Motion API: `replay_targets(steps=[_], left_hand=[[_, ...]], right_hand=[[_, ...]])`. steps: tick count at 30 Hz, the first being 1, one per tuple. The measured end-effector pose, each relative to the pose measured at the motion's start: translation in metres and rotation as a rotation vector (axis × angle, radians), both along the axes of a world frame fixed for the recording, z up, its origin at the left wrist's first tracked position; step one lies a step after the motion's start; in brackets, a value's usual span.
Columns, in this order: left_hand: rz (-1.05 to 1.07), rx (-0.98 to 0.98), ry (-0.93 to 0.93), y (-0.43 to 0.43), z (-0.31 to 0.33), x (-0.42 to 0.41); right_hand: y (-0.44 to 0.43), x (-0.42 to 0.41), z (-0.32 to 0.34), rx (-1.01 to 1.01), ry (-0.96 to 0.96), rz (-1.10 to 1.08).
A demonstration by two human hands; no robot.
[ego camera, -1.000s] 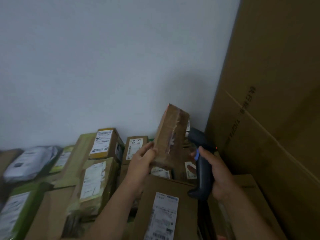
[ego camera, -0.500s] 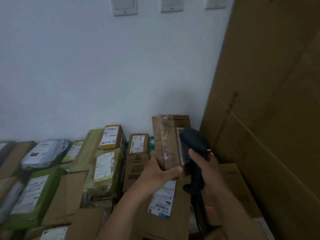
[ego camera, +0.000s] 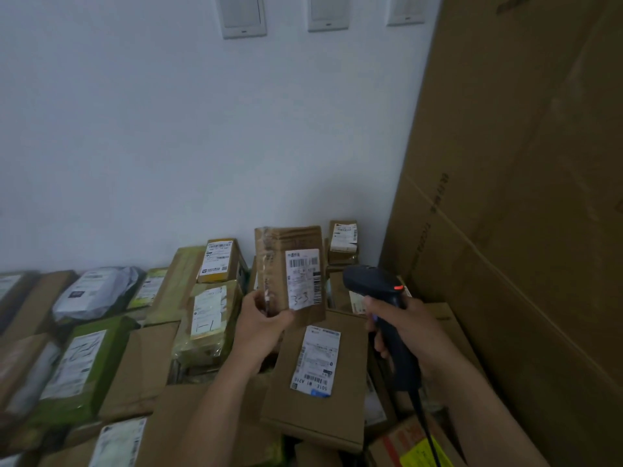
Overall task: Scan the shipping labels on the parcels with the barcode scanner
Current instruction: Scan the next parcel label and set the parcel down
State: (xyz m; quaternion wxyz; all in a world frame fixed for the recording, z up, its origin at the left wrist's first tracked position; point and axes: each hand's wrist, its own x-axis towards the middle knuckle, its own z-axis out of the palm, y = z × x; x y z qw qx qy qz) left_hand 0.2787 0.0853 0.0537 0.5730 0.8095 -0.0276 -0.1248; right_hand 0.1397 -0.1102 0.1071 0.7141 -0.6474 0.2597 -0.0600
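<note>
Two hands: both are in view, reaching forward over a pile of parcels, and each holds one thing.
Left hand (ego camera: 261, 326): fingers curled round the lower left corner of a small brown parcel (ego camera: 274, 261), thumb lying across its front.
Right hand (ego camera: 409, 326): wrapped tightly round the handle of a dark barcode scanner (ego camera: 372, 281).
Held parcel: upright and raised above the pile, with its white shipping label (ego camera: 303, 279) facing the viewer; "3-3" is handwritten near the label's lower edge.
Scanner position: its head sits just to the right of the held parcel, level with the lower half of the label and not touching it. A small red light (ego camera: 398, 287) glows on top, and a cable (ego camera: 425, 429) trails down from the handle.
Below the hands: a flat cardboard box (ego camera: 323, 409) lies face up with its own label (ego camera: 317, 358).
Count, in hand: one scanner and one parcel.
Count, pile: well over a dozen parcels, exact number unclear. Most are brown boxes, several are green-wrapped (ego camera: 77, 369), and one is a grey plastic mailer (ego camera: 94, 291).
Background: a pale wall (ego camera: 168, 146) carries three white plates (ego camera: 242, 13) along the top edge.
Right side: a tall brown carton (ego camera: 522, 197) stands beside the pile.
</note>
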Motion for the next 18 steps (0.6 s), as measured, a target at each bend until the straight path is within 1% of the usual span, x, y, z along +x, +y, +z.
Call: replay_targets(steps=[5, 18], left_hand=[[0.084, -0.010, -0.006, 0.009, -0.014, 0.007], [0.077, 0.008, -0.004, 0.007, -0.025, 0.014]], right_hand=[[-0.003, -0.004, 0.008, -0.006, 0.025, 0.059], [-0.007, 0.005, 0.003, -0.071, 0.039, 0.142]])
